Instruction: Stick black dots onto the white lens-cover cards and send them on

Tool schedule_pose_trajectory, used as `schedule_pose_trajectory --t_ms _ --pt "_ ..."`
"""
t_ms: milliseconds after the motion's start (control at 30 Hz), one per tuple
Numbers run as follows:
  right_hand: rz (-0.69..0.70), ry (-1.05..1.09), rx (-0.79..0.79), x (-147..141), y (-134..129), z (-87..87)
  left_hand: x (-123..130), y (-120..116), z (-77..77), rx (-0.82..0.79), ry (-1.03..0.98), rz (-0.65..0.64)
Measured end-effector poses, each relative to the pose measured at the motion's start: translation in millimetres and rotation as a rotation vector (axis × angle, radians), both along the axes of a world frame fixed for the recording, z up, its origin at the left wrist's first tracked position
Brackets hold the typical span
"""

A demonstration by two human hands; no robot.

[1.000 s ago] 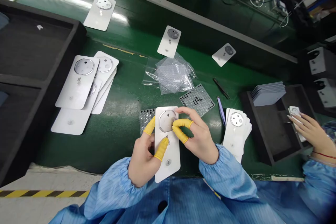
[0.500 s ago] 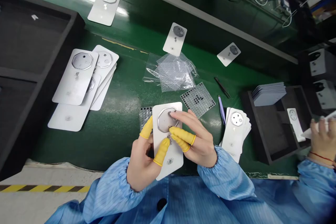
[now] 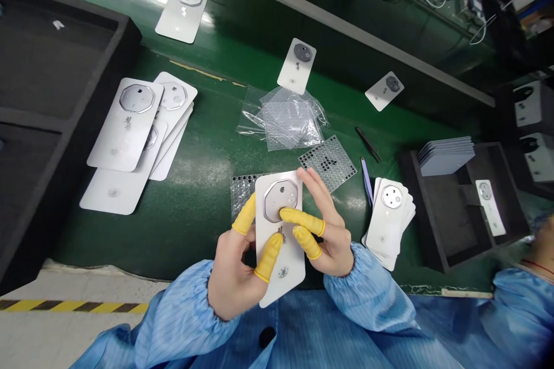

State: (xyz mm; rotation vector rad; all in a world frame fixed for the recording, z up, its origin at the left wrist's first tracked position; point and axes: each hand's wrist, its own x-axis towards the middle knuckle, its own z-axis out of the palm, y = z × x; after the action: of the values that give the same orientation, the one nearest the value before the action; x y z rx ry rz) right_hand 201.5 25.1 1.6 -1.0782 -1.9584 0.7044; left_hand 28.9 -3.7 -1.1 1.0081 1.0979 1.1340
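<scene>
My left hand (image 3: pixel 240 271) is closed on a white phone back cover (image 3: pixel 283 285), thumb on its face and a finger along its left edge. The cover has an octagonal silver camera ring at the top and dark markings below. My right hand (image 3: pixel 329 236) has its fingers apart. Its yellow-cotted index fingertip touches the lower part of the camera area, the thumb sits apart just below, and the bare fingers reach past the right edge. Yellow finger cots cover several fingertips. Behind the cover lies a clear sheet of small black dots (image 3: pixel 242 196), partly hidden.
Stacked covers lie left (image 3: pixel 116 138) and right (image 3: pixel 385 219). Beyond my hands are another dotted sheet (image 3: pixel 333 164), clear plastic bags (image 3: pixel 289 118), black tweezers (image 3: pixel 369 144) and a purple tool (image 3: pixel 366 181). Black trays (image 3: pixel 433 228) flank the bench; a co-worker's sleeve (image 3: pixel 519 305) is at far right.
My right index fingertip has shifted onto the camera area, and the bare fingers have lifted off the ring to the cover's right edge. The co-worker's hand has moved away from the right tray.
</scene>
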Motion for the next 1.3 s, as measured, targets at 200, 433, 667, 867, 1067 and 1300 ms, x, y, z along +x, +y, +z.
schedule_pose_trajectory --t_ms 200,433,667,867,1067,1300 --pt "0.043 0.061 0.137 1.0 1.0 0.2 1.0 2.2 5.3 0.089 -0.086 -0.048" --pt "0.083 0.006 0.161 5.7 3.9 12.7 0.1 0.0 11.7 0.088 -0.084 -0.062" --pt "0.102 0.013 0.153 7.9 8.6 15.9 -0.9 -0.5 14.0 0.025 -0.084 -0.086" --pt "0.061 -0.107 0.148 5.3 8.9 29.6 -2.1 -3.7 5.3 0.080 0.040 -0.087" --pt "0.038 -0.272 0.209 4.7 8.2 29.8 -3.8 -2.1 4.7 0.147 0.124 -0.069" --pt "0.102 0.055 0.064 -0.4 19.1 30.5 0.5 8.2 22.5 -0.055 -0.165 -0.104"
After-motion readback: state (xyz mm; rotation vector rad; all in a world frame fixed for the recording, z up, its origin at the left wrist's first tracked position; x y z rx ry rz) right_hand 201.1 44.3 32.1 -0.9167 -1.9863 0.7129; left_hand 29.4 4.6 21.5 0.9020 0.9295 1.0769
